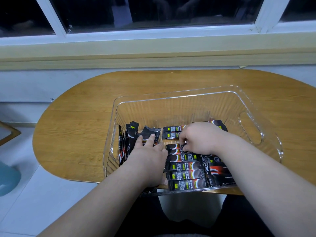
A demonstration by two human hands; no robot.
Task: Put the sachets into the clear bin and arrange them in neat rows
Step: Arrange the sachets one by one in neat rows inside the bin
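A clear ribbed plastic bin [179, 106] stands on an oval wooden table [82, 106]. Inside it lie several black coffee sachets. A neat row of flat sachets [186, 175] fills the near middle, two more [171, 132] lie further back, and others lean upright against the left wall [125, 142]. My left hand [147, 156] lies flat in the bin, its straight fingers pressing on loose sachets [148, 132] at the left. My right hand [198, 137] is in the bin's middle, its fingers curled and pinching the end of a sachet [177, 147] at the top of the row.
The bin has cut-out handles at the left [114, 147] and right [249, 127]. Behind the table are a windowsill [153, 52] and a dark window. A blue object [8, 178] sits on the tiled floor at the left. My dark-clothed lap is below the table edge.
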